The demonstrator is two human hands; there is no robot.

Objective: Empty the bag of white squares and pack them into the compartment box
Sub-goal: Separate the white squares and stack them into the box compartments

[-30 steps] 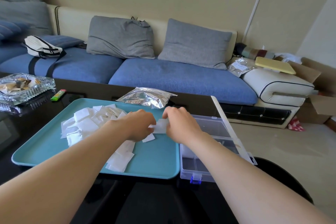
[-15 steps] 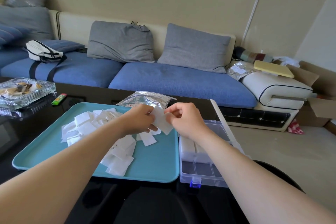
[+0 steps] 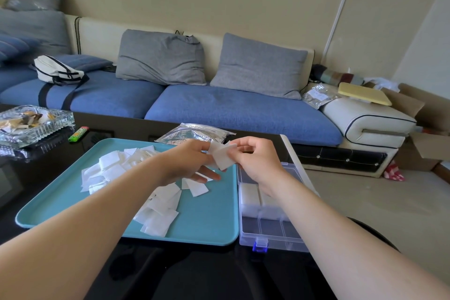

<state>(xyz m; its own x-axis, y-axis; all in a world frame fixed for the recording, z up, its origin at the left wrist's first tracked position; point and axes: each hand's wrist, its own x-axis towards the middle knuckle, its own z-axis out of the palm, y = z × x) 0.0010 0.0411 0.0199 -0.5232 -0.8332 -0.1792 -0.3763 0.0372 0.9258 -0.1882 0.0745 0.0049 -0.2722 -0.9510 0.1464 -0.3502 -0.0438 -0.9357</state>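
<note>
Left hand (image 3: 187,164) and right hand (image 3: 259,161) together pinch a small stack of thin white squares (image 3: 222,157) above the teal plastic tray (image 3: 214,217). Loose white squares (image 3: 158,209) lie at 7 o'clock of the stack. The clear plastic compartment box (image 3: 280,246), partly filled, is at 5 o'clock, and the crinkled silver foil bag (image 3: 192,131) at 12 o'clock.

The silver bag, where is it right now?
In the head view, the silver bag lies on the dark table just beyond the far edge of the teal tray, behind the left hand and right hand, which pinch white squares.
</note>
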